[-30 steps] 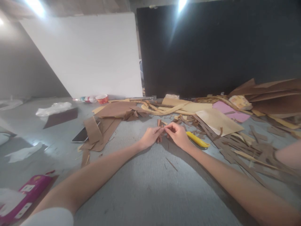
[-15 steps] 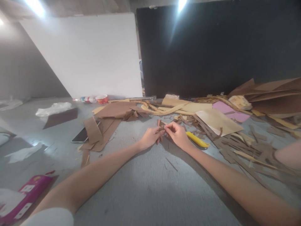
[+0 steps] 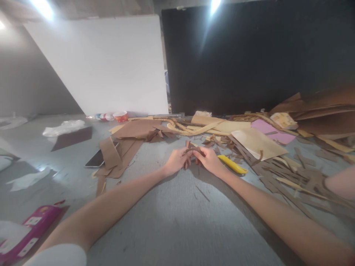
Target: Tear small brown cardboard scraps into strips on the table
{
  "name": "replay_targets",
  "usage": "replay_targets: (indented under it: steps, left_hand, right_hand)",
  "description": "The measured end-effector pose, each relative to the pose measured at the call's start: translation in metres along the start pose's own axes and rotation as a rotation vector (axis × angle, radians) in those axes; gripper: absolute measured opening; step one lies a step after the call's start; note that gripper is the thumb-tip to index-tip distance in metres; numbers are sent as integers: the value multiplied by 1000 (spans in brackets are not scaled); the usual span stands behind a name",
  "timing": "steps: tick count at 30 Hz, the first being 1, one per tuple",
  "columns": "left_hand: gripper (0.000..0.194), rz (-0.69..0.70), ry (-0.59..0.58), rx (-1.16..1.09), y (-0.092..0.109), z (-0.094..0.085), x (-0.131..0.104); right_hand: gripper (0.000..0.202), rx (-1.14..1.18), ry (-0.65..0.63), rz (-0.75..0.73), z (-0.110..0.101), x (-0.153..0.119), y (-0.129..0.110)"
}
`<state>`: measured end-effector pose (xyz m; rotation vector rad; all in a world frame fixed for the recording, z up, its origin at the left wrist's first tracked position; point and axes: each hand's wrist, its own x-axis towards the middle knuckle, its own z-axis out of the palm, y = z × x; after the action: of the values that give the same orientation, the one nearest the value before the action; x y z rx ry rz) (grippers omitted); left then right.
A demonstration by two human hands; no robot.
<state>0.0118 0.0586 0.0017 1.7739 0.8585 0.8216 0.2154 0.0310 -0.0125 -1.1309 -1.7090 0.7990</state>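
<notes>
Grips of left hand (image 3: 176,161) and right hand (image 3: 209,159) are clamping a curved brown paper strip (image 3: 193,149), apparently steadying it.

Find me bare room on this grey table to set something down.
The widest bare grey tabletop lies between the forearms, short of the left hand and right hand, with a thin brown scrap at its far end. Another: between the magenta boxy item and black-screened device. Crowded: right of the curved yellow object, where brown paper strips overlap.
</notes>
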Motion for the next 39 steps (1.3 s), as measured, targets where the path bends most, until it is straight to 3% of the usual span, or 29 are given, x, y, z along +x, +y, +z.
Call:
replay_targets:
  steps: [13, 19, 30, 35, 39]
  left_hand:
    - [41, 21, 5, 78, 7, 1, -4]
    - [31, 70, 7, 175, 5, -1, -5]
    - [25, 90, -7, 227, 4, -1, -3]
    - [26, 143, 41, 385, 6, -1, -5]
    - [25, 291, -13, 565, 7, 2, -11]
  right_hand:
    - [47, 25, 74, 27, 0, -1, -3]
    - [44, 85, 22, 14, -2, -3, -7]
    - [39, -91, -14, 4, 0, -3, -12]
    - [41, -95, 180, -1, -1, 0, -4]
    - [56, -115, 380, 55, -3, 3, 4]
